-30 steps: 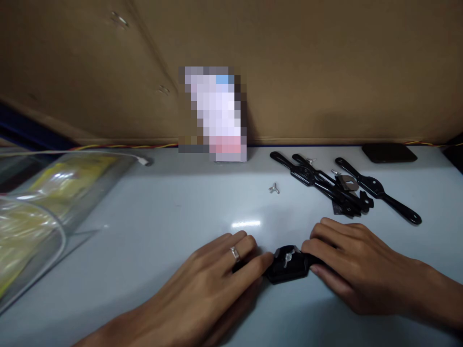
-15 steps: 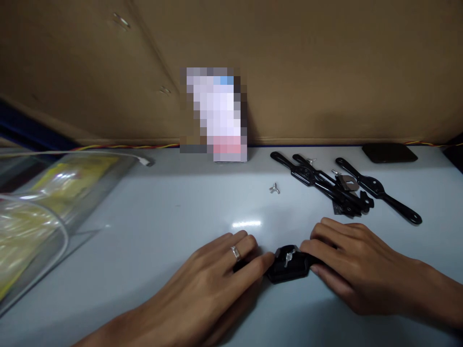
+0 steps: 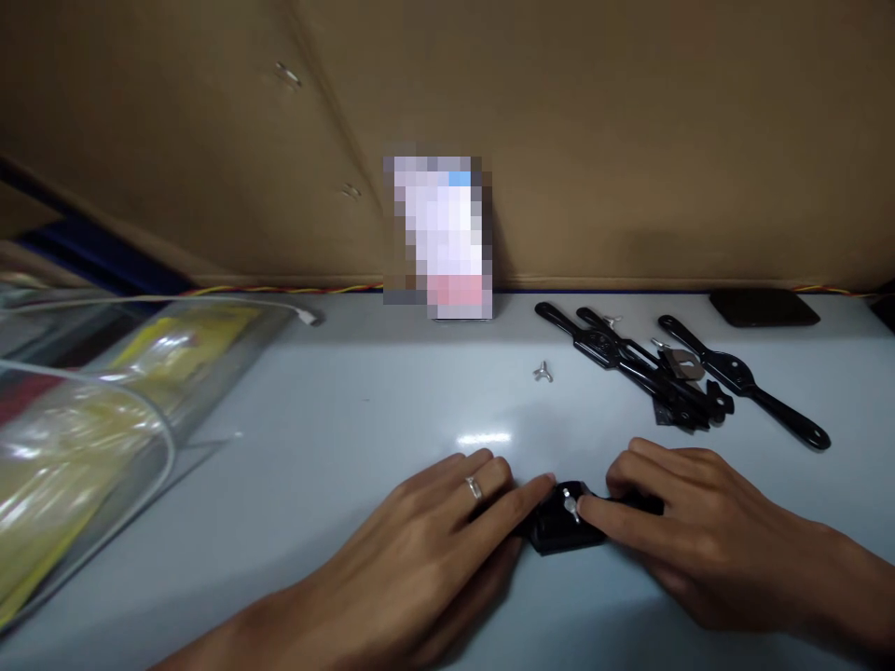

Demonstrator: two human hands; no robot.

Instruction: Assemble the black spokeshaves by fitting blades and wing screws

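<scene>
Both our hands are on the black tool, which lies at the near side of the desk. Our left hand is closed around its left handle, index finger stretched onto the body. Our right hand is curled about the other handle, its index fingertip touching the silver wing screw on the body; we cannot see the thumb. Beyond, we have a loose wing screw, a pile of black parts and, just right of it, a separate black frame.
</scene>
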